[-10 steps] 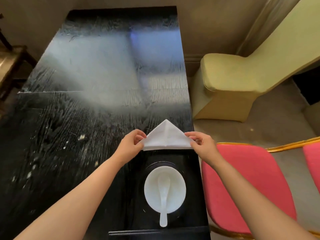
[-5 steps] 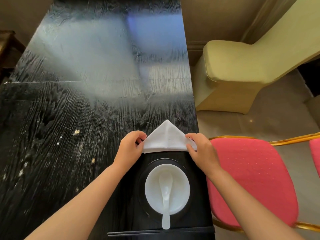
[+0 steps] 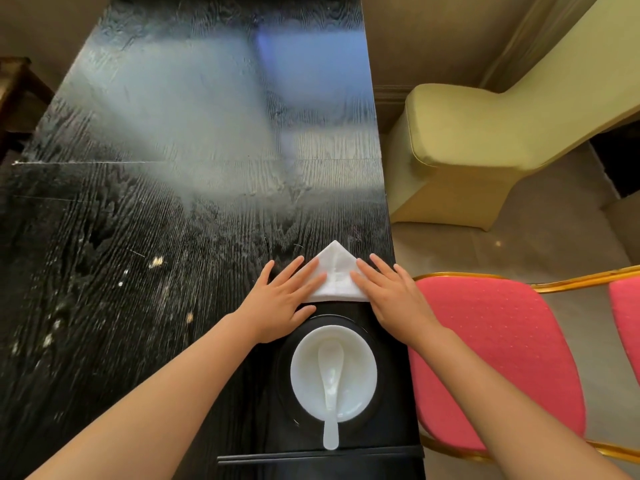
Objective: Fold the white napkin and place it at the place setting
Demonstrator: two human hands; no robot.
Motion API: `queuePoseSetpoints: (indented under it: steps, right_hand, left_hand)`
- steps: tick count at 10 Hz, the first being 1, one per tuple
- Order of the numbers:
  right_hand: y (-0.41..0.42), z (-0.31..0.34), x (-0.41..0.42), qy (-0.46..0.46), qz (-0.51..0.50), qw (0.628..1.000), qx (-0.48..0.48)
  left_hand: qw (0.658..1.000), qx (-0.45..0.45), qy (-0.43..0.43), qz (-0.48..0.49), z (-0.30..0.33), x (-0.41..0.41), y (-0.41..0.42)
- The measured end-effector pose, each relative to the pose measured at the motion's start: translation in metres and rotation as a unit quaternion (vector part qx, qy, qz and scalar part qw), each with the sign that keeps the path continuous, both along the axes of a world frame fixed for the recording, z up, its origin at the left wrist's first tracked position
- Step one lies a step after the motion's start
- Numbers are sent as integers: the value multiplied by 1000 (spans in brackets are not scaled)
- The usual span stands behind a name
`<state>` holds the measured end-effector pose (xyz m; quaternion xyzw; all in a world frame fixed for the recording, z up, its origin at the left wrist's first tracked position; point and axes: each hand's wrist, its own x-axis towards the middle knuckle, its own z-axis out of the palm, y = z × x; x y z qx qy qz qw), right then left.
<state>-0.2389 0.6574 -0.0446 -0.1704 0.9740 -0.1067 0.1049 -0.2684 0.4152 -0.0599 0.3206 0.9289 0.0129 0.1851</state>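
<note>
Spoon (image 3: 330, 382) in bowl (image 3: 360, 386) nearest. Just beyond: napkin (image 3: 335, 271), folded triangle, flat on table (image 3: 156, 237), tip pointing away, long edge twd bowl. Left hand (image 3: 282, 306) & right hand (image 3: 389, 299) spread flat on its corners, pressing, no pinch. Both equally near.

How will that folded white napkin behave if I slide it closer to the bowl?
The napkin is thin cloth under both flat hands, left hand and right hand, so it is probably light and floppy. Pushed from one edge it may bunch or unfold rather than move whole. The glossy black table looks smooth, so sliding it under flat palms should be easy.
</note>
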Motion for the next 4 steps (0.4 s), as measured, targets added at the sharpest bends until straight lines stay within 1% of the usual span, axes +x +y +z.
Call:
queuePoseSetpoints:
  steps: [1,2,3,4]
  right_hand:
    - [-8,15,-4,-56,-17,998,22]
    - [-18,42,-12,-76,-31,995,54]
    - [-29,81,-19,-86,-55,992,69]
    - [-39,118,-17,-120,-64,989,52]
  left_hand:
    - [999,-45,-15,-8,19,-4,6]
    - [998,-45,-25,25,51,-5,15]
    - [996,-33,-16,76,95,-10,19]
    - [991,1,-37,128,134,-7,18]
